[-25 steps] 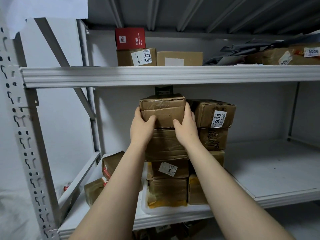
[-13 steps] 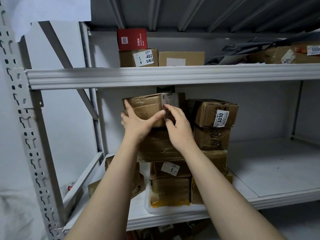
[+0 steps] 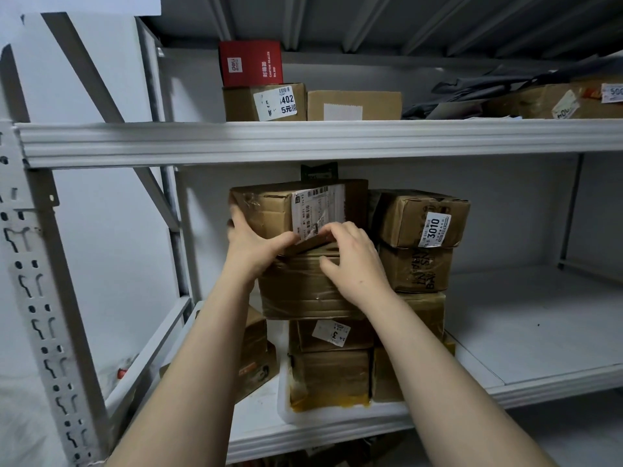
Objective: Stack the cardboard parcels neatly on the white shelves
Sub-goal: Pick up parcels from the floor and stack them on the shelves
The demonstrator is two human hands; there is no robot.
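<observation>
Your top parcel (image 3: pixel 269 210) is brown cardboard, creased, shiny where clear tape (image 3: pixel 251 201) wraps it, and it carries a white paper label (image 3: pixel 318 207). The parcel beneath (image 3: pixel 303 288) looks glossier, taped all round. The shelves (image 3: pixel 303 139) are matt white painted metal. The red box (image 3: pixel 251 64) is smooth printed card.

Brown cardboard parcels (image 3: pixel 418 217) with white labels printed in black; a red box (image 3: pixel 250 64) far left; white shelves (image 3: pixel 303 139); yellow stain (image 3: pixel 330 404).

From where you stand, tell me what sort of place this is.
Probably a parcel storeroom or pickup point: white metal shelving, stacked taped cardboard parcels bearing numbered stickers such as 3010, and a red carton-sealer box.
</observation>
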